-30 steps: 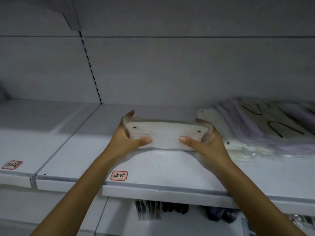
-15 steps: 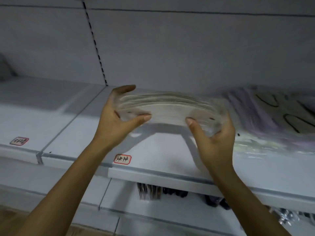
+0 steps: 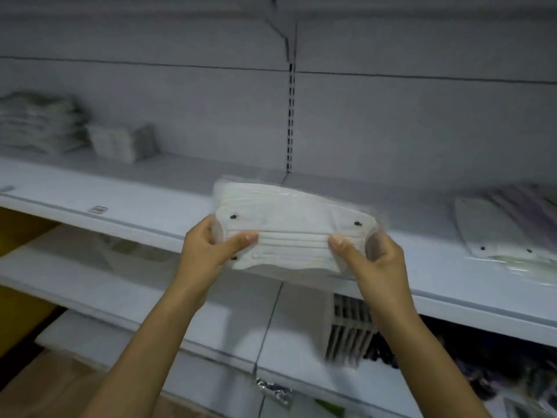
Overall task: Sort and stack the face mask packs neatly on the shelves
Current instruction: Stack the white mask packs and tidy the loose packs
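Hands: 2. Left hand (image 3: 208, 248) gripped the left end of the white mask pack (image 3: 289, 233), thumb across the front, fingers curled behind. Right hand (image 3: 375, 260) gripped the right end the same way.

Item held: 1 bundle of white face masks in clear plastic wrap, held up in the air in front of the upper shelf (image 3: 150, 200), just above its front edge, not resting on it. Long side approx. level, slightly lower at right. Pleat lines ran lengthwise across the front; 2 dark dots showed near the top corners; several stacked layers visible along the top edge. Exact no. of masks inside: cannot tell.

Shelf stock, right: 1 loose heap of flat packs (image 3: 512, 227), white on the near side, purple-tinted behind, lying on the same shelf, well apart from the held pack.

Shelf stock, far left: 2 blurred stacks (image 3: 39, 122), a taller one and a shorter one (image 3: 120, 143) just beside it.

Lower shelf (image 3: 211, 324): dark items (image 3: 452, 357) at right, blurred.
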`<state>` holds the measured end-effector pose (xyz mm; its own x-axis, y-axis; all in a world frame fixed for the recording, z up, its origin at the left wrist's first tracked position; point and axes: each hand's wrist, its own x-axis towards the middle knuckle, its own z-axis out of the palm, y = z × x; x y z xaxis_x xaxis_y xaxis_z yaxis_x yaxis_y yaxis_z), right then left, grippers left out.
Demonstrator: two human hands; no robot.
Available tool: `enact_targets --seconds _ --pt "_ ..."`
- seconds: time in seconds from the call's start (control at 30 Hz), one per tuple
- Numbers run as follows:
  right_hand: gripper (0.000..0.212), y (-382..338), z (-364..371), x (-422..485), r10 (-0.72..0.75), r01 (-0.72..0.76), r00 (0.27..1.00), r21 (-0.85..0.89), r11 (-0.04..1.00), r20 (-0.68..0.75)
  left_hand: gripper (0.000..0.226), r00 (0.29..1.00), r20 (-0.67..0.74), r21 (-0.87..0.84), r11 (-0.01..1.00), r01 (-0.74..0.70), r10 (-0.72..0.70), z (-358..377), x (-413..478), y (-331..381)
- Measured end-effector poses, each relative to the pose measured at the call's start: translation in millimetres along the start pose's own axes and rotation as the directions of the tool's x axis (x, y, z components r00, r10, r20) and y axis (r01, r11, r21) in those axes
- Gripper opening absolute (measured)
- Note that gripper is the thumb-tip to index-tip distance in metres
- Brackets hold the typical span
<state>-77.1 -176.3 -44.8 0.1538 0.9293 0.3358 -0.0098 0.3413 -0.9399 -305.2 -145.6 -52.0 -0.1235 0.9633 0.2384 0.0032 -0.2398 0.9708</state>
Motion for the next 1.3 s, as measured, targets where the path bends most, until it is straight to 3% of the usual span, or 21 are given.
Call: enact_targets --seconds 0.1,0.17,0.27,0.47,0.57,0.73,0.83,0.9,1.0,1.07,1.2,1.3 --pt "0.020 2.9 67.7 -20.2 0.040 -0.043 0.997 0.041 0.998 0.063 0.069 0.999 -0.029 -0.175 0.984 0.018 -0.024 -66.4 -21.7 0.5" --pt "0.020 5.2 100.0 -31.6 0.063 -0.071 0.993 0.074 0.995 0.097 0.082 0.998 -0.060 -0.179 0.984 0.016 -0.027 -100.1 -35.8 -0.9" --pt "0.019 10.9 145.1 -48.5 0.083 -0.096 0.988 0.096 0.991 0.132 0.067 0.990 -0.138 -0.064 0.997 -0.031 0.022 -155.9 -55.4 0.7" --pt "0.017 16.1 206.3 -56.5 0.066 -0.078 0.988 0.086 0.993 0.138 0.012 0.969 -0.180 0.168 0.976 -0.138 0.168 -231.3 -58.5 1.5" --pt "0.016 13.1 222.8 -37.2 -0.017 0.012 0.993 0.039 0.999 0.120 0.016 0.937 -0.177 0.335 0.914 -0.229 0.300 -249.4 -36.7 0.8" --pt "0.015 0.4 235.8 20.5 -0.166 0.169 0.980 -0.026 0.985 0.112 0.026 0.893 -0.101 0.366 0.851 -0.378 0.440 -251.8 35.2 19.9" --pt "0.040 7.4 239.4 62.6 -0.149 0.159 0.985 -0.116 0.980 0.090 0.027 0.900 -0.067 0.393 0.841 -0.373 0.431 -247.9 87.3 19.1" --pt "0.039 29.3 242.1 88.9 -0.092 0.119 0.989 -0.252 0.960 0.116 0.028 0.909 -0.013 0.475 0.803 -0.360 0.416 -251.1 117.7 5.6" --pt "0.033 74.3 244.4 109.6 0.119 0.007 0.969 -0.507 0.862 0.215 0.035 0.973 0.139 0.687 0.690 -0.229 0.184 -262.9 148.9 -37.3" --pt "0.027 92.4 243.8 115.7 0.205 -0.045 0.958 -0.602 0.797 0.199 0.033 0.981 0.179 0.731 0.659 -0.180 0.070 -269.1 160.3 -65.7" --pt "0.004 90.4 246.7 133.8 0.264 -0.123 0.942 -0.514 0.849 0.210 0.022 0.983 0.158 0.592 0.789 -0.166 0.088 -264.3 195.0 -69.6" --pt "0.010 88.8 255.1 153.4 0.291 -0.237 0.946 -0.315 0.919 0.139 0.025 0.978 0.193 0.572 0.800 -0.182 0.084 -254.6 235.5 -63.3"
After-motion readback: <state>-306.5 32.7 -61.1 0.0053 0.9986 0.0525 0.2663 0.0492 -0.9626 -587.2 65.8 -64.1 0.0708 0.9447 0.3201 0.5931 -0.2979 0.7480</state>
